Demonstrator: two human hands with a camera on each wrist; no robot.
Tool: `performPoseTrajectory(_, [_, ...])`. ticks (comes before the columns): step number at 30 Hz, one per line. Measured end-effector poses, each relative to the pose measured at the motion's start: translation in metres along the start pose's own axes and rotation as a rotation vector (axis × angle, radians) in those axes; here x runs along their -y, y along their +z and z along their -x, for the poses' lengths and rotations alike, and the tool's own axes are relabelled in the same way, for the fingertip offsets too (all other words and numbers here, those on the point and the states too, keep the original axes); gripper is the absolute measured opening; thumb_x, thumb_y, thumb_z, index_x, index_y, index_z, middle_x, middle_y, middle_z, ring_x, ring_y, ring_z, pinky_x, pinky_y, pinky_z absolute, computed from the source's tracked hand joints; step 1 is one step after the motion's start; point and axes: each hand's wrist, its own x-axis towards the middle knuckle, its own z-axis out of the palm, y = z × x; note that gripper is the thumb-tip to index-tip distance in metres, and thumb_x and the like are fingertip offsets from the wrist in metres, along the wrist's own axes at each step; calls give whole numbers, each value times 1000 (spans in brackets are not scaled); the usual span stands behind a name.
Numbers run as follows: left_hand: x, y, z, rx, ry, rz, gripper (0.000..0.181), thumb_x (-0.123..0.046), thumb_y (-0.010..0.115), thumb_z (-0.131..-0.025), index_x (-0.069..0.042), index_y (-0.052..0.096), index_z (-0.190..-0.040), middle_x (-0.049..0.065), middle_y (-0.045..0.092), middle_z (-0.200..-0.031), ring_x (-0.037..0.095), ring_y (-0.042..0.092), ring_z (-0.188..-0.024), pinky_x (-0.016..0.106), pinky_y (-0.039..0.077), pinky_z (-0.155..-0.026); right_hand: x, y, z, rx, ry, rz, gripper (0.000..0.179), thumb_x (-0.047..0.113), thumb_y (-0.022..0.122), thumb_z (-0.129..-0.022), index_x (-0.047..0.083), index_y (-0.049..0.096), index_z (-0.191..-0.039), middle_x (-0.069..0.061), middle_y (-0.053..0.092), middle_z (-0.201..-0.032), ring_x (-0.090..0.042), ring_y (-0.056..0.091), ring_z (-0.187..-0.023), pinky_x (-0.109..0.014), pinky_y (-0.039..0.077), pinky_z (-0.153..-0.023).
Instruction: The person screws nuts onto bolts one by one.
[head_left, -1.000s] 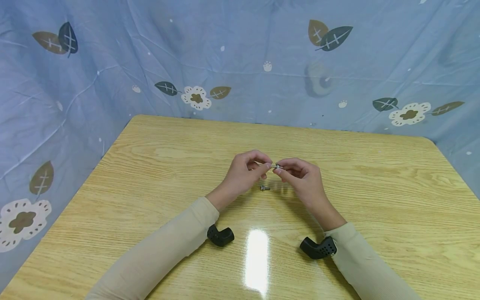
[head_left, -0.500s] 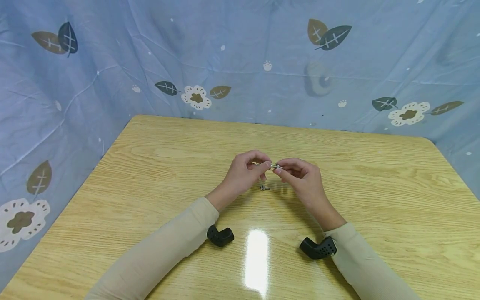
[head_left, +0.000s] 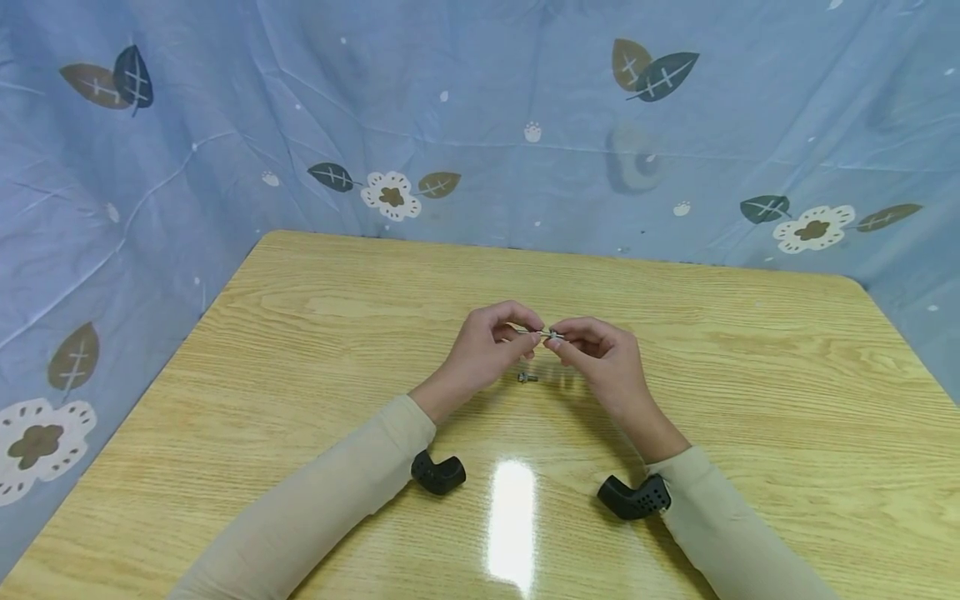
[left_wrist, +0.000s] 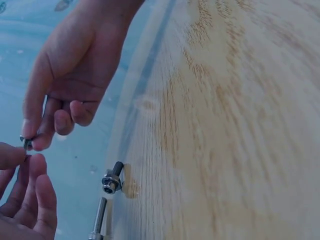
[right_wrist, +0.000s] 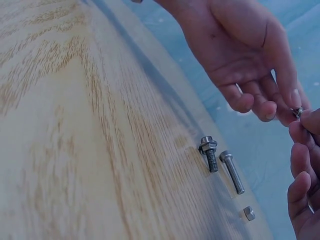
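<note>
Pinching with thumb and forefinger, your left hand (head_left: 483,348) is gripping the slender shank of a metal fastener (head_left: 553,335). Your right hand (head_left: 611,360) is pinching its thicker end, where something nut-like is showing; fingertips are covering too much to tell exactly. You are probably meeting it from opposite sides so that one hand is steadying while the other is working a part around the shank. Your spare fingers are curling back, seemingly leaving the fingertips room. The fastener is hanging between both hands above the tabletop (head_left: 337,375), likely giving your fingers space beneath it.

Below, a short bolt (right_wrist: 209,154) is lying on its side with a collar or nut around it by its head. A longer screw (right_wrist: 231,172) is lying just beside it, pointing much the same way, and a loose nut (right_wrist: 249,213) is sitting near that screw's tip; all are lying near your hands, presumably for easy reach.

Farther out, patterned blue cloth (head_left: 465,108) is hanging behind the tabletop.
</note>
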Motion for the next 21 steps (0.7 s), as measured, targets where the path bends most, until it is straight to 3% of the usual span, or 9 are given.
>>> performPoseTrajectory(7, [-1,-1,0,0,-9,13,17,-12,64,-94,-14,65,-111,3,62,-116,30,68,-93,39,56,-78,1,-1,-1,8,9,0,24,17,69,-90,1,68,-108,5,68,-90,-22,67,-78,-30,56,-69])
performPoseTrajectory(14, [1,-1,-1,6,-56,6,18,-20,57,-99,-8,66,-109,13,65,-103,37,65,-84,44,56,-76,-1,0,-2,7,-2,-1,23,16,70,-90,1,69,-106,2,69,-89,-22,67,-79,-27,55,-69])
performPoseTrajectory(21, [1,-1,-2,-1,-23,-2,13,-15,61,-96,-10,67,-106,13,65,-104,36,66,-84,44,56,-75,-2,0,-2,16,-3,-11,23,16,70,-90,0,69,-107,5,68,-89,-21,67,-79,-27,56,-69])
